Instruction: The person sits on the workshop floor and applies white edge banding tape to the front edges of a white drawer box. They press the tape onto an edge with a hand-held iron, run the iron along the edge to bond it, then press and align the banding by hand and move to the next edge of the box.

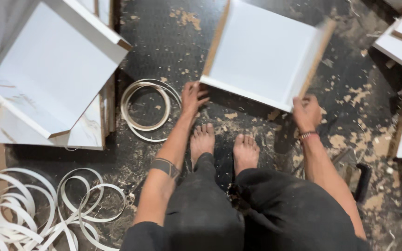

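A: Black trousers and bare feet [224, 148] nearest the camera; sawdust on the dark floor [173, 46]. Hands?

B: Left hand [192, 96] has fingers spread, tips on the near left corner of the white laminated box [261, 53]. Right hand [307, 113] is curled around the near right corner, pinching the side panel's brown edge.

A: Surroundings?

B: Coil of edge banding [146, 109] just left of the left hand. Loose white banding strips [47, 209] lie further left. Another white cabinet carcass [47, 69] stands beyond the coil.
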